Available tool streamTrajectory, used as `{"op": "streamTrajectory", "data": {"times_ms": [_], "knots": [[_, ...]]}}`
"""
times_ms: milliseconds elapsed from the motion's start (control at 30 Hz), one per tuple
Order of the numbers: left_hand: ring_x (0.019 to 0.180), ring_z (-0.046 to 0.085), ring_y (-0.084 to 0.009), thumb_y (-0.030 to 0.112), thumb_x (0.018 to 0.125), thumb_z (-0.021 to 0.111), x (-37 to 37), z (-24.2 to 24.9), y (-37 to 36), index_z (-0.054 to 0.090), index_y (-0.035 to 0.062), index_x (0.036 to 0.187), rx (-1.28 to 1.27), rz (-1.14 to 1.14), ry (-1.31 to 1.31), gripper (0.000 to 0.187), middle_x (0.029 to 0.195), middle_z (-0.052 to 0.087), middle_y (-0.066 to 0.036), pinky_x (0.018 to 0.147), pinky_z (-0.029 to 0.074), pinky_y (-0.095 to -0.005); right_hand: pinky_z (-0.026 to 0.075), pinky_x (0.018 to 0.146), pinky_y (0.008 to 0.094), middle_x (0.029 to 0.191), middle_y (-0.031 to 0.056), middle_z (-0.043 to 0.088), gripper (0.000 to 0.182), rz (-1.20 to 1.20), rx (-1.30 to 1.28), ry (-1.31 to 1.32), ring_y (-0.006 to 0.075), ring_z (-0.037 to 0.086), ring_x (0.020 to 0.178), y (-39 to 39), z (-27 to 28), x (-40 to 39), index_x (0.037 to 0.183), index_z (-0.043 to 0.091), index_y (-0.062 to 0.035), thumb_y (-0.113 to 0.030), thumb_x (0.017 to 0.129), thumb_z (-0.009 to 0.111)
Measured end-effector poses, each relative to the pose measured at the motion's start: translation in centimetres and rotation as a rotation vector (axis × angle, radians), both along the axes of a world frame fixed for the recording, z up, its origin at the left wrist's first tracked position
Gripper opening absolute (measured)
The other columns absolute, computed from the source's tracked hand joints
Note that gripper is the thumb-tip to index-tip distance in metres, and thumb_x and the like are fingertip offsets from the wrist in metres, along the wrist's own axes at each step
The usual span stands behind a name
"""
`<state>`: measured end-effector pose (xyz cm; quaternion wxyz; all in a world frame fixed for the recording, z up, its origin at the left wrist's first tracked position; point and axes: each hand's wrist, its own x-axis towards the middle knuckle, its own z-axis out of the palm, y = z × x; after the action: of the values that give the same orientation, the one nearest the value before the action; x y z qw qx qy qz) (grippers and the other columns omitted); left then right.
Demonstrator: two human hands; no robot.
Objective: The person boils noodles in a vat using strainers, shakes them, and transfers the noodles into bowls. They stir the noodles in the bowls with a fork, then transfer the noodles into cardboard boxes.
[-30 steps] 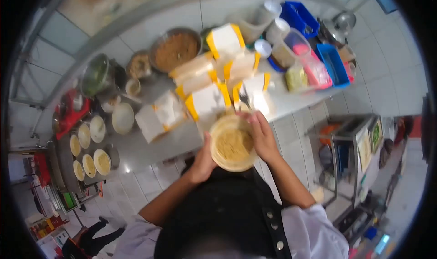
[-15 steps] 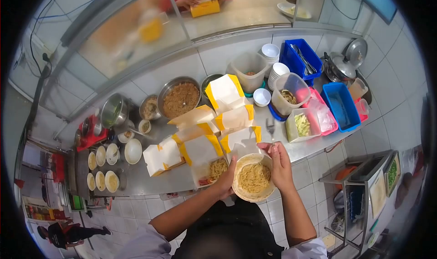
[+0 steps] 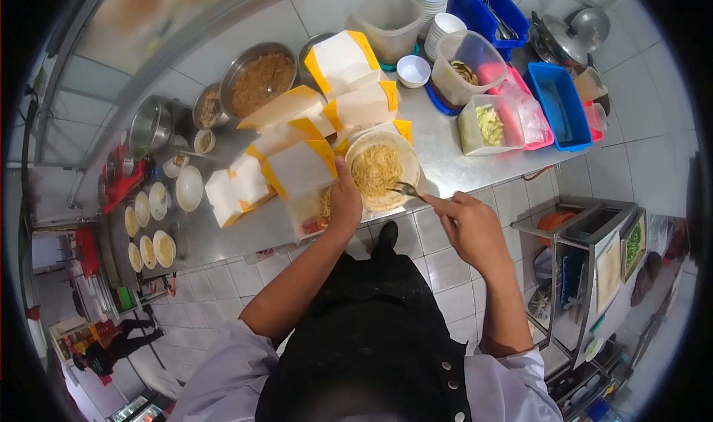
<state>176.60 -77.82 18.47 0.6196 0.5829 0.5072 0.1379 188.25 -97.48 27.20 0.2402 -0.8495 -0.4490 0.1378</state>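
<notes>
Tiled kitchen, long stainless counter [image 3: 445,151] crowded with prep stuff. Compared with half a second back, the round bowl of noodles [image 3: 380,169] has gone from being cupped in both hands near the body to sitting tilted over the open white-and-yellow cardboard boxes [image 3: 297,166]. Left hand [image 3: 344,199] has its fingers curled round the bowl's rim, and the right hand [image 3: 469,225] now pinches a metal fork [image 3: 407,190] with its tines in the noodles, so looks like portioning has started. Noodles are thin, pale, tangled; the steel pot of brown crumbly topping [image 3: 260,80] and clear plastic tubs [image 3: 486,121] sit behind.
</notes>
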Motion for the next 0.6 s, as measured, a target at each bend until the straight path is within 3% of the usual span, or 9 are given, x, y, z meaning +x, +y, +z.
{"op": "streamTrajectory", "data": {"times_ms": [167, 400, 500, 600], "knots": [[0.111, 0.060, -0.0311, 0.068, 0.099, 0.017, 0.7, -0.6, 0.1, 0.060, -0.0083, 0.120, 0.043, -0.003, 0.051, 0.090, 0.114, 0.065, -0.024, 0.100, 0.042, -0.0361, 0.051, 0.062, 0.0411, 0.074, 0.0093, 0.056, 0.033, -0.046, -0.096, -0.119, 0.0283, 0.061, 0.068, 3.8, -3.6, -1.9, 0.115, 0.072, -0.0211, -0.010, 0.084, 0.065], [0.109, 0.061, -0.0334, 0.068, 0.099, 0.018, 1.6, -1.7, 0.5, 0.061, -0.0086, 0.119, 0.134, 0.025, 0.033, 0.090, 0.111, 0.065, -0.026, 0.099, 0.043, -0.0385, 0.051, 0.060, 0.0385, 0.076, 0.0063, 0.055, 0.034, -0.067, 0.007, -0.245, 0.0244, 0.061, 0.069, 4.8, -5.7, -0.9, 0.114, 0.073, -0.0246, -0.011, 0.084, 0.064], [0.108, 0.061, -0.0356, 0.066, 0.100, 0.020, 1.6, -1.8, 0.8, 0.061, -0.0068, 0.119, 0.040, -0.003, 0.055, 0.085, 0.111, 0.065, -0.026, 0.097, 0.044, -0.0395, 0.051, 0.061, 0.0394, 0.077, 0.0074, 0.057, 0.032, -0.066, -0.018, -0.207, 0.0259, 0.063, 0.070, 4.9, -6.4, -0.4, 0.113, 0.073, -0.0242, -0.013, 0.085, 0.063], [0.103, 0.062, -0.0369, 0.057, 0.104, 0.025, 1.9, -3.7, 0.7, 0.059, -0.0034, 0.117, 0.251, 0.014, 0.023, 0.070, 0.108, 0.065, -0.025, 0.092, 0.046, -0.0403, 0.054, 0.065, 0.0394, 0.087, 0.0087, 0.063, 0.034, -0.039, -0.204, -0.143, 0.0266, 0.067, 0.080, 4.9, -5.8, 0.0, 0.114, 0.072, -0.0240, -0.010, 0.087, 0.055]]}}
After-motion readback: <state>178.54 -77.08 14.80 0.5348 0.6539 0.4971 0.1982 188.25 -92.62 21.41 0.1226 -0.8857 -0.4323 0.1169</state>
